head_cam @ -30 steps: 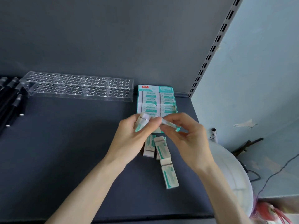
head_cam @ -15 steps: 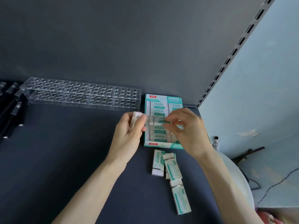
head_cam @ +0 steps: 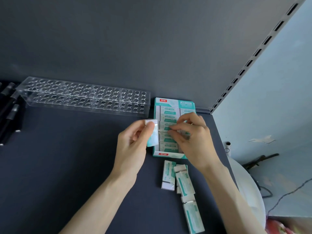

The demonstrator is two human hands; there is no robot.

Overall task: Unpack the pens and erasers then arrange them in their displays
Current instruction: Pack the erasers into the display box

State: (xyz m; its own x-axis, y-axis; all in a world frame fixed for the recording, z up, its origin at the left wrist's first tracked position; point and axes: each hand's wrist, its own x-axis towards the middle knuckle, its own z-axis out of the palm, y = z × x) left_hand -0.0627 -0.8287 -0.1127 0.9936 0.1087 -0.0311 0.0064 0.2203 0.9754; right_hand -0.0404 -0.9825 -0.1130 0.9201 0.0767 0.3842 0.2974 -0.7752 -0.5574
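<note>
A teal-and-white eraser display box (head_cam: 168, 102) lies on the dark shelf near the back right, filled with rows of erasers. My left hand (head_cam: 133, 146) holds one white-and-teal eraser (head_cam: 152, 132) upright just left of the box. My right hand (head_cam: 192, 137) hovers over the box, fingertips pinched on an eraser or its clear wrapper; which one is unclear. Three loose erasers (head_cam: 183, 181) lie in front of the box. A clear acrylic pen rack (head_cam: 84, 97) with many holes stands at the back left. Black pens (head_cam: 10, 112) lie at the far left.
The shelf's grey back panel rises behind everything, and a slotted upright (head_cam: 253, 56) runs along the right. Past the shelf's right edge is a white round object (head_cam: 249, 188), a cable and a pale blue wall.
Both hands moved away from me toward the box. My right hand went from beside the left hand's eraser to over the box rows. The camera tilted, shifting everything lower in view.
</note>
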